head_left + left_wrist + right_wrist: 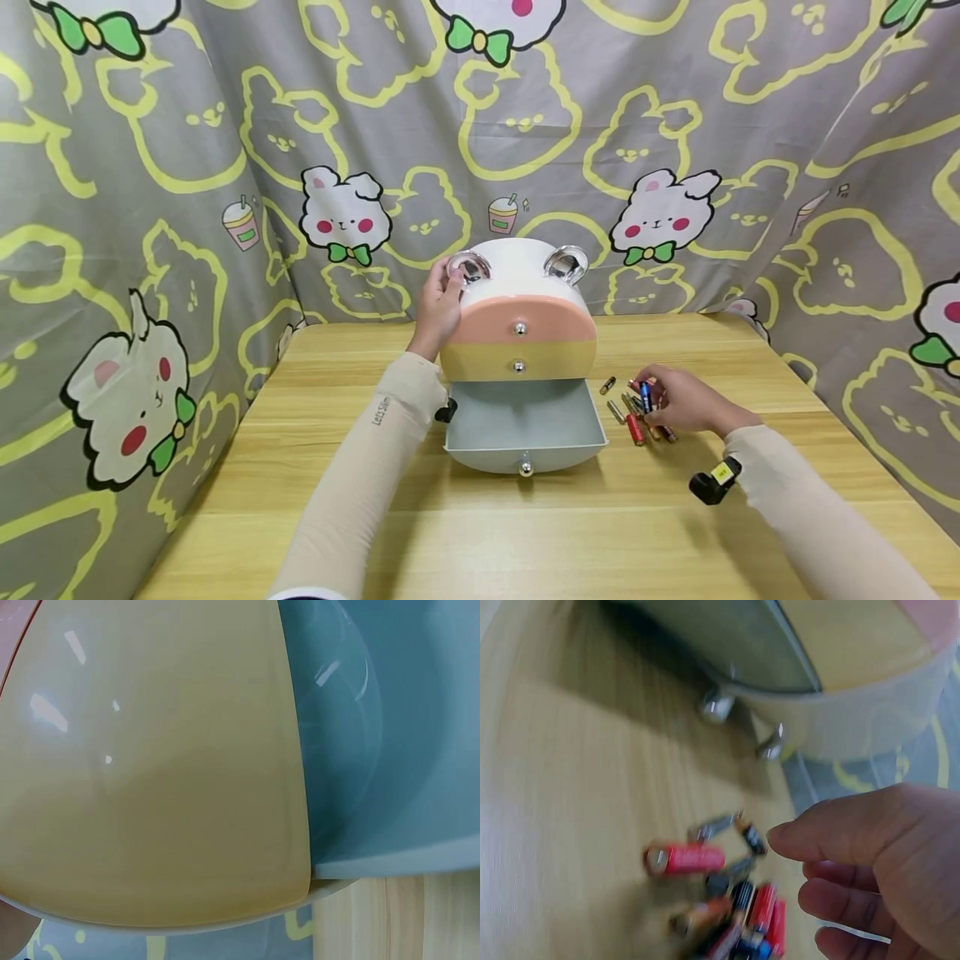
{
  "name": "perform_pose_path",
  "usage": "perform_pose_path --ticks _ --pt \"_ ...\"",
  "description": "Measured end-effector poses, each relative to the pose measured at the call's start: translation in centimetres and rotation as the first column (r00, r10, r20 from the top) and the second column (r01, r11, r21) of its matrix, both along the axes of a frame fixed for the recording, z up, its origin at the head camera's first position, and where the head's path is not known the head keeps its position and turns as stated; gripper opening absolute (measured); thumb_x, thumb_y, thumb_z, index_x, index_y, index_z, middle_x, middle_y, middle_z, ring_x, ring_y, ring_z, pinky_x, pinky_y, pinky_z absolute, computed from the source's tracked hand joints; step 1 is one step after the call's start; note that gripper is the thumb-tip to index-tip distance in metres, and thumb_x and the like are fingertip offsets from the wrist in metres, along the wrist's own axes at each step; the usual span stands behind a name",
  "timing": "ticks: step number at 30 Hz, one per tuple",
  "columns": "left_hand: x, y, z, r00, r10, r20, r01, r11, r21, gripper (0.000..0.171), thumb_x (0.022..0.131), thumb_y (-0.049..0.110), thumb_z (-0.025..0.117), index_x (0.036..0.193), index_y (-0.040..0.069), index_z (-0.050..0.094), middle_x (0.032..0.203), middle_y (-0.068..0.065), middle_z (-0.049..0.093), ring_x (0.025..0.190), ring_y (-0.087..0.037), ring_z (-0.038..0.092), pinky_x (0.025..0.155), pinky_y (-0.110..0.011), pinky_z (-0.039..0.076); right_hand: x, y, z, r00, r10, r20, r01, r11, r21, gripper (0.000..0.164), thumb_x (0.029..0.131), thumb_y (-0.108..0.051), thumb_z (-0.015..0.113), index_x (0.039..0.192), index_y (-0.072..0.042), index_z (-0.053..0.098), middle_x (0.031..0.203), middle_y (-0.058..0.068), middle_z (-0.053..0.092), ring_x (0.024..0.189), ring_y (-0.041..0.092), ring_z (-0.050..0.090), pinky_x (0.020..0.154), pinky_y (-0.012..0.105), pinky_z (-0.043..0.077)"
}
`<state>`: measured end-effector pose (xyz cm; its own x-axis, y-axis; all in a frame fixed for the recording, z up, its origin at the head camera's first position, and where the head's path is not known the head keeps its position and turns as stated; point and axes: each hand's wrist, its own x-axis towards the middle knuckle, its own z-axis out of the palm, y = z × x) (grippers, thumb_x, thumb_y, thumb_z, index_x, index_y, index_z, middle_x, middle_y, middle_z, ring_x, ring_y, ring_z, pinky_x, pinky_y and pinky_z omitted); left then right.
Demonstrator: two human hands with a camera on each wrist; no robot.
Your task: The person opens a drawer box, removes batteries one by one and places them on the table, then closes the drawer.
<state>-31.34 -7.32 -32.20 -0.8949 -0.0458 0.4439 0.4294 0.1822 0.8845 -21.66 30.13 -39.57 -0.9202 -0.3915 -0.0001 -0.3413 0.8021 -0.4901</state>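
Observation:
A small drawer cabinet point(528, 321) with two shiny silver ears stands upright on the table, its front striped peach and yellow. Its grey-blue bottom drawer point(525, 417) is pulled out, and no contents show inside. At the cabinet's upper left, my left hand point(438, 304) grips the side by the ear, thumb in front. My right hand point(686, 400) is over a pile of batteries right of the drawer, thumb and fingers apart. A blue battery point(646, 398) shows at its fingertips in the head view; in the right wrist view, nothing sits between thumb and fingers.
Around the pile lie a red battery point(686, 859), a black-and-copper battery point(607, 385) and several others on the wooden table point(300, 508). A grey curtain point(420, 100) with cartoon bears and rabbits hangs behind and at both sides.

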Motion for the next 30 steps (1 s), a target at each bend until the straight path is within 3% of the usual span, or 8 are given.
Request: perform_pose_path --ticks 6,15,30 --pt "0.0 0.0 0.1 1.0 -0.007 0.015 0.007 1.0 -0.013 0.035 0.104 0.022 0.044 0.136 0.009 0.049 0.123 -0.013 0.059 0.108 -0.019 0.054 0.093 -0.034 0.042 0.0 2.7 -1.7 0.998 -0.048 0.041 0.047 0.999 0.016 0.057 0.074 -0.005 0.079 0.122 0.008 0.05 0.083 0.006 0.058 0.069 0.017 0.055 0.063 0.035 0.047" --pt "0.0 -0.1 0.0 1.0 0.009 0.018 -0.009 1.0 -0.02 0.035 0.104 0.023 0.044 0.136 0.01 0.049 0.123 -0.011 0.06 0.109 -0.018 0.054 0.095 -0.034 0.041 0.6 5.0 -3.4 0.993 -0.084 0.088 0.081 0.996 0.038 0.057 0.073 -0.005 0.08 0.121 0.009 0.051 0.081 0.005 0.058 0.071 0.017 0.056 0.064 0.035 0.048" --pt "0.0 -0.1 0.1 0.999 -0.005 0.031 0.006 1.0 -0.021 0.036 0.104 0.025 0.043 0.137 0.012 0.048 0.125 -0.011 0.058 0.11 -0.019 0.053 0.095 -0.035 0.04 0.8 5.9 -4.5 0.987 -0.112 0.115 0.106 0.993 0.057 0.059 0.075 -0.009 0.079 0.121 0.013 0.051 0.078 0.003 0.056 0.068 0.018 0.051 0.062 0.035 0.045"
